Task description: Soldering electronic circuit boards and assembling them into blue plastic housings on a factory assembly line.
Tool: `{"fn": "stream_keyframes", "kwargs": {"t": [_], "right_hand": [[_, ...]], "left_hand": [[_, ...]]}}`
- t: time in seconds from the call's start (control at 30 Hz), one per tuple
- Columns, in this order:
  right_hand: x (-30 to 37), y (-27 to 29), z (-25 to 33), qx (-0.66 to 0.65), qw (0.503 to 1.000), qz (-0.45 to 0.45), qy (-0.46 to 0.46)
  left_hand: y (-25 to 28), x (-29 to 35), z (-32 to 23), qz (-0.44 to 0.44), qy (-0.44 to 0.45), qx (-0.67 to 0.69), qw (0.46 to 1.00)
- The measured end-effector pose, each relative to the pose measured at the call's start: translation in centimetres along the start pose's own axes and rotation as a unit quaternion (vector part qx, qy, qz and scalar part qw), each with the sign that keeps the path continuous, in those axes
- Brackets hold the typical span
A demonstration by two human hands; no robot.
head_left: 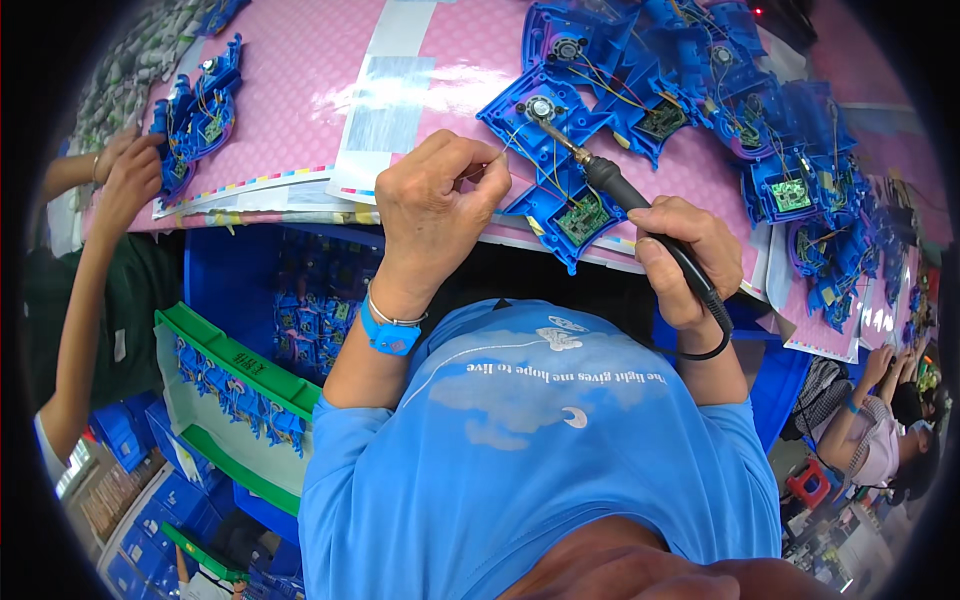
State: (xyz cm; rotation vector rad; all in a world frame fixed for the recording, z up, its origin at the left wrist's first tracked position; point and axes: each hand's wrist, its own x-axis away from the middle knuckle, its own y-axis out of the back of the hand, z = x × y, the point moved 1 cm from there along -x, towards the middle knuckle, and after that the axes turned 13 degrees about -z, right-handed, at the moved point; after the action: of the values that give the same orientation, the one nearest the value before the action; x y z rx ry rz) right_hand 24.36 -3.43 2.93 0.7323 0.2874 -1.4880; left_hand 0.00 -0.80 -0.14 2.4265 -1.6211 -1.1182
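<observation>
My right hand (690, 255) is wrapped round the black handle of a soldering iron (625, 185). Its metal tip reaches the small round speaker (540, 107) set in an opened blue plastic housing (555, 150). Thumb and forefinger of my left hand (440, 195) pinch a thin wire that runs up toward the housing; whether it is solder or a lead, I cannot tell. A green circuit board (583, 217) sits in the housing's near part, close to the table edge.
More blue housings (660, 70) with boards and wires crowd the table's far right. Others (200, 115) lie far left beside a co-worker's hands (130, 170). Pink sheeting (290, 90) covers the table. Below left stand a green-edged tray (240, 365) and a blue bin (228, 265), both holding parts.
</observation>
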Motion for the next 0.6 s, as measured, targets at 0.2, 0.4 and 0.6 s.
{"fn": "stream_keyframes", "kwargs": {"t": [0.2, 0.4, 0.6], "right_hand": [[-0.36, -0.17, 0.18, 0.005, 1.000, -0.005, 0.003], [-0.36, 0.01, 0.01, -0.003, 1.000, 0.003, 0.013], [-0.52, 0.70, 0.13, -0.054, 0.995, -0.055, 0.064]], "left_hand": [[-0.12, -0.19, 0.08, -0.003, -0.007, -0.002, 1.000], [-0.27, -0.23, 0.02, 0.010, -0.010, 0.004, 1.000], [0.34, -0.37, -0.01, -0.003, 0.000, -0.005, 1.000]]}}
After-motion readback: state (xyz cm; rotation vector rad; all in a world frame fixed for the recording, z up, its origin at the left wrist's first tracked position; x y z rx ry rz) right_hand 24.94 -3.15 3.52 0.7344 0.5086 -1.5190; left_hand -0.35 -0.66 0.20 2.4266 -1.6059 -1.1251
